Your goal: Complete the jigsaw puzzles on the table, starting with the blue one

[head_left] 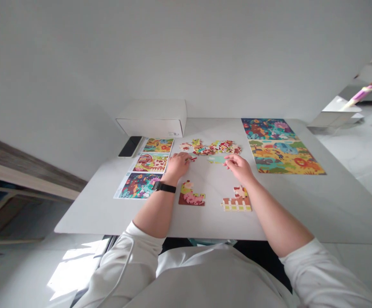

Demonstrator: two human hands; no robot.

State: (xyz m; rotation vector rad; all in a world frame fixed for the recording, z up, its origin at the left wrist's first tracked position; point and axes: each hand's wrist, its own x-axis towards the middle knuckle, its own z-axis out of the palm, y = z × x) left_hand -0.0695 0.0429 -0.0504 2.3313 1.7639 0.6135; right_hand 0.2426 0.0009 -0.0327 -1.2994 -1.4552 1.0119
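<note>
My left hand point(179, 164), with a black watch on its wrist, has its fingers curled at a small red puzzle piece point(193, 159). My right hand point(237, 166) is at the right end of a pale green and blue joined strip point(216, 159), thumb and forefinger close together. Beyond both hands lies a pile of loose puzzle pieces point(222, 146). Nearer to me, a joined section with a pink pig point(192, 197) lies at left, and a joined section with a white fence point(236, 204) lies at right, beside my right forearm.
On the left are a reference sheet with three pictures point(150, 163), a black phone point(130, 146) and a white box point(153, 119). Two assembled puzzles, one dark blue point(267, 128) and one yellow point(285, 158), lie at the right. A wall stands behind the table point(317, 205).
</note>
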